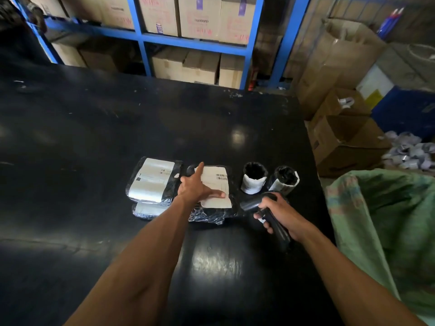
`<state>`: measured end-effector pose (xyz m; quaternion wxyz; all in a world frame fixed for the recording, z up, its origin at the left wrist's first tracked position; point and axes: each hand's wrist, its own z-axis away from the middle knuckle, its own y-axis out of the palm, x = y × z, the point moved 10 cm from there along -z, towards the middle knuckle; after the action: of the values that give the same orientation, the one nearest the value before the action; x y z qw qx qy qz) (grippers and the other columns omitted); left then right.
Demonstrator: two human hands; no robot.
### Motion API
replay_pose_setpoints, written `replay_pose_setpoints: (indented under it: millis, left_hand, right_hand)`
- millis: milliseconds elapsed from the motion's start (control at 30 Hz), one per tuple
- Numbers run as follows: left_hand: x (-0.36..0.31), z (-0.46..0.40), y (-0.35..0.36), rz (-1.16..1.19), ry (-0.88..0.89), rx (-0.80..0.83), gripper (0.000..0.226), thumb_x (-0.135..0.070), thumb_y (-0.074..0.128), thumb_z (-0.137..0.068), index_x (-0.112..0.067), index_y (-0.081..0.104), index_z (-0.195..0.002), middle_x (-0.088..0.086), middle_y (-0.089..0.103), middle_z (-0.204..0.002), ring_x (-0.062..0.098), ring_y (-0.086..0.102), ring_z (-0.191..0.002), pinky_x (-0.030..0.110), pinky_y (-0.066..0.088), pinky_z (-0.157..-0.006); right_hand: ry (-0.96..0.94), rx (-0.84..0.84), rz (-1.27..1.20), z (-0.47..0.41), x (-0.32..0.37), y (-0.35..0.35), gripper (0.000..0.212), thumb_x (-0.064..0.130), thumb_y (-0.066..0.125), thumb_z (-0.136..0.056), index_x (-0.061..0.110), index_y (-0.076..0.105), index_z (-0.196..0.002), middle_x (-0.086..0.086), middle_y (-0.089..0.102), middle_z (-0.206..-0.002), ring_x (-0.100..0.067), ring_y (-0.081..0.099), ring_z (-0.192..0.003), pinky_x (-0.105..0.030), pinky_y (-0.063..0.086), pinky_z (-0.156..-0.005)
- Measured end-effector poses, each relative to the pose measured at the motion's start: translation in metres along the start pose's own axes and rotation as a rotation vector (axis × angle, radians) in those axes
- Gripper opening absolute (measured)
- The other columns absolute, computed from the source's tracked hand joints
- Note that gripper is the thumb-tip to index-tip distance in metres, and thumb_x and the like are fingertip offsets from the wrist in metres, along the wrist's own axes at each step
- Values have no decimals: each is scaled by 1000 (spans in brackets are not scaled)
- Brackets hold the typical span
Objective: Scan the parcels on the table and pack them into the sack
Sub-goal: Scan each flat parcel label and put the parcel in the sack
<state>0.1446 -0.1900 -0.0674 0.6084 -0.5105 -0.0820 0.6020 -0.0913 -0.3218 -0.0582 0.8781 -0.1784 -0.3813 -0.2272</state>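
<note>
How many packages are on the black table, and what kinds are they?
Flat black plastic parcels with white labels: 3 (far left one, one under the left hand, one peeking out beneath)
Upright black rolled parcels with white label wraps: 2 (left roll, right roll)
Total: 5

A glossy black counter [94, 137], scuffed and catching ceiling light, carries a row of parcels near its right front part. At the left a flat black parcel with a white label [151, 180] lies on top of another flat parcel [147, 211], and just beside them lies a second labelled flat parcel [216, 201]. To the right stand two upright black rolls wrapped in white labels [254, 177] [283, 181], close together.
</note>
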Motion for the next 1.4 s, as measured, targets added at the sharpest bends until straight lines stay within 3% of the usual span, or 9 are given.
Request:
replay_pose_setpoints:
  millis: [233, 333, 667, 867, 967, 1067, 1167, 1267, 1400]
  left_hand:
    - [-17, 48, -8, 68, 144, -236, 120, -61, 91, -50, -52, 26, -150, 12, 39, -122, 40, 61, -103, 43, 50, -95]
    - [-17, 65, -10, 40, 185, -290, 114, -62, 87, -57, -53, 25, -151, 11, 37, -122, 41, 62, -102, 44, 52, -92]
    - [-2, 104, -21, 50, 229, -403, 113, -62, 87, -58, -54, 23, -151, 9, 36, -119, 41, 64, -92, 45, 55, -84]
    - [4, 115, -24, 91, 225, -412, 114, -63, 87, -56, -55, 23, -150, 9, 36, -121, 41, 64, -91, 46, 57, -84]
    - [15, 120, -25, 104, 208, -414, 111, -63, 86, -58, -54, 23, -150, 9, 36, -119, 39, 64, -89, 44, 56, -83]
    - [35, 125, -32, 142, 188, -441, 112, -59, 88, -57, -53, 26, -151, 8, 37, -114, 37, 64, -84, 43, 57, -82]
    - [58, 130, -40, 201, 121, -485, 113, -60, 89, -55, -53, 28, -150, 9, 38, -117, 38, 62, -93, 43, 55, -85]
    - [77, 138, -45, 295, 50, -528, 112, -60, 90, -54, -53, 29, -148, 12, 39, -130, 36, 57, -110, 41, 49, -94]
    - [92, 145, -42, 348, 20, -523, 112, -65, 89, -50, -57, 29, -145, 8, 40, -124, 36, 57, -110, 41, 48, -98]
  right_hand:
    - [-247, -206, 38, 30, 55, 6, 45, 63, 58, -93, 32, 47, -123, -12, 73, -97, -29, 65, -57, -32, 48, -47]
    - [-345, -233, 16, 45, 64, 15, 41, 56, 57, -97, 29, 45, -126, -14, 74, -95, -19, 58, -46, -31, 47, -45]
    - [-434, -225, -50, 80, 64, 25, 35, 53, 60, -97, 30, 45, -120, -6, 65, -76, -20, 52, -46, -32, 44, -43]
    - [-427, -170, -75, 89, 62, 36, 43, 55, 64, -93, 31, 47, -123, -12, 77, -91, -25, 59, -51, -33, 48, -47]
    - [-387, -124, -54, 84, 53, 43, 50, 33, 72, -91, 30, 40, -129, -16, 74, -101, -24, 61, -54, -35, 52, -51]
    - [-285, -155, -7, 69, 24, 48, 51, 12, 64, -91, 29, 37, -130, -17, 72, -101, -24, 71, -61, -39, 63, -63]
    - [-207, -259, 253, 53, -12, 49, 51, 22, 64, -91, 23, 37, -135, -9, 72, -104, -26, 74, -80, -36, 58, -73]
    - [-97, -304, 526, 45, -47, 56, 58, 34, 68, -90, 21, 38, -137, -9, 64, -127, -32, 63, -116, -36, 47, -92]
    - [6, -303, 540, 42, -81, 64, 61, 31, 71, -90, 14, 38, -139, -18, 62, -129, -38, 60, -121, -38, 46, -98]
